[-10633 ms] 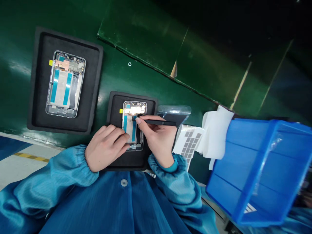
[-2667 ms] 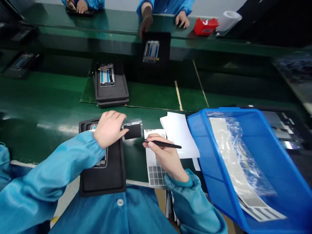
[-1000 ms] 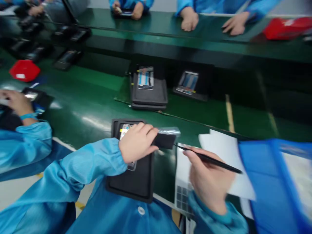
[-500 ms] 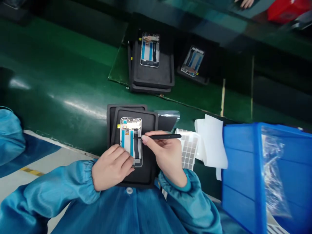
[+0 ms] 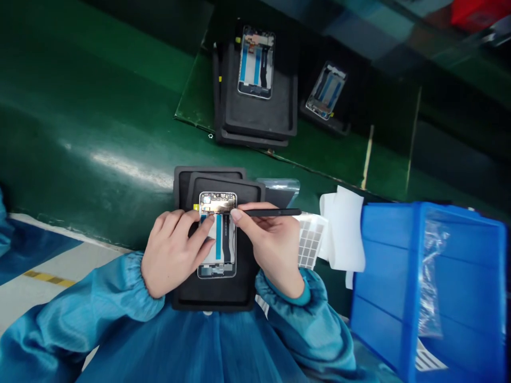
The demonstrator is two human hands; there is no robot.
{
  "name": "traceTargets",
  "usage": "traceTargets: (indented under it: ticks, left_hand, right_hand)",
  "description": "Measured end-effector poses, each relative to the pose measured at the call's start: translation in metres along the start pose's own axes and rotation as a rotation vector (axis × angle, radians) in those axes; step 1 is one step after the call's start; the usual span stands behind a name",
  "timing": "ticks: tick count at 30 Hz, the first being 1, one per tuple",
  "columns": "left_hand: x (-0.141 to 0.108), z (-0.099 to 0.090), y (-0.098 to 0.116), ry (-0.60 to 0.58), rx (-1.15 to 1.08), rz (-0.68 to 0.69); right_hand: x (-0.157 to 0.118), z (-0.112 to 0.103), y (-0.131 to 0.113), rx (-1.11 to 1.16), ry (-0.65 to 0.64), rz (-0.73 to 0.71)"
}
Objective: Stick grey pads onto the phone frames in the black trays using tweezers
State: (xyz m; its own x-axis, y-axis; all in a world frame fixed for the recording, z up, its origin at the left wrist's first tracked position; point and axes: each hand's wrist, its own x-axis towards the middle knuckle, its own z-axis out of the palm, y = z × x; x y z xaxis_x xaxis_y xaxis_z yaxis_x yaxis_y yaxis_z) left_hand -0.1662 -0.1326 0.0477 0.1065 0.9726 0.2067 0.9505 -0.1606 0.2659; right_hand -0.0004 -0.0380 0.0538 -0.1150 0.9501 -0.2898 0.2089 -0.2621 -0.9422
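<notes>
Phone frame (image 5: 219, 239) on black foam tray (image 5: 213, 304), lower centre, under both hands

The open phone frame lies upright on the tray, which sits on a second tray at lower centre. It shows a circuit board at its top end, a blue strip and a dark ribbon down its middle, and a small yellow tab (image 5: 196, 207) just off its upper left corner. The left hand (image 5: 173, 255) lies over the frame's left side, fingers curved and resting on it, not closed around anything. The right hand (image 5: 271, 250) holds slim black tweezers (image 5: 273, 212) in a narrow, pen-like pinch, level across the picture. Its fingertips sit at the frame's upper right edge and hide the tool's tip, so whether the tip touches the frame cannot be told.

Just right of the hands, on the green worktop (image 5: 80, 106), lie a grey-gridded label sheet (image 5: 311, 239) and white paper sheets (image 5: 343, 234). A clear sleeve (image 5: 279, 192) lies just beyond the right hand. A blue plastic bin (image 5: 383, 303) stands at the right edge, with clear plastic film (image 5: 431, 276) inside. Further up, near the top centre, another tray (image 5: 255, 119) carries a similar frame (image 5: 255, 64).
</notes>
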Motion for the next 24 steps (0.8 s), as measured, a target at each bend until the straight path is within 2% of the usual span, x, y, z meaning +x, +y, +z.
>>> traceTargets:
  ticks: [6, 9, 12, 15, 17, 20, 24]
  left_hand:
    - [-0.002, -0.001, -0.002, 0.06, -0.009, 0.012]
    - [-0.001, -0.001, -0.007, 0.078, 0.006, -0.116]
    - [-0.001, 0.0, -0.012, -0.035, 0.061, -0.301]
    - [-0.001, -0.002, -0.011, -0.184, 0.13, -0.345]
    - [0.0, -0.006, -0.009, -0.225, 0.113, -0.36]
    - [0.004, -0.015, -0.011, -0.259, -0.083, -0.44]
    - [0.021, -0.035, -0.032, -0.256, -0.486, -0.57]
  right_hand:
    - [-0.001, 0.0, 0.002, 0.037, 0.002, -0.016]
    - [-0.004, -0.007, 0.006, 0.053, 0.029, -0.006]
    - [-0.009, -0.017, 0.014, 0.07, 0.076, 0.014]
    - [-0.013, -0.026, 0.02, 0.127, 0.12, 0.04]
    - [-0.013, -0.032, 0.019, 0.215, 0.135, 0.057]
    - [-0.013, -0.048, 0.01, 0.375, 0.158, 0.055]
    - [-0.014, -0.077, -0.004, 0.485, 0.246, 0.021]
